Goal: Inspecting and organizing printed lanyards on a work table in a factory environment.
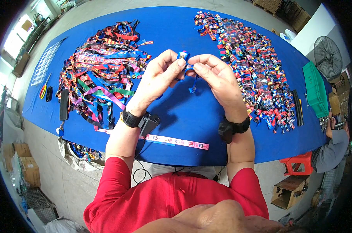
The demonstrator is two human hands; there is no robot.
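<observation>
Over the middle of the blue-covered table, both my hands hold a blue printed ribbon strap (184,55) that is looped into a small bundle. My left hand (159,73) pinches it between thumb and fingers, with a blue loop standing above the fingertips. Thumb and forefinger of my right hand (219,77) grip a smaller loop of the same strap, and a short end dangles below. Parts of the strap are hidden behind the fingers. Near my left forearm, a pink printed ribbon (178,142) lies flat along the table's front edge, partly over a blue strip.
A heap of loose ribbons (102,72) covers the table's left; rows of small folded bundles (257,66) spread over the right. Scissors (43,91) and a white wire rack (47,64) lie far left. A green crate (315,89), a fan (328,57) and another person's arm (332,151) are at right.
</observation>
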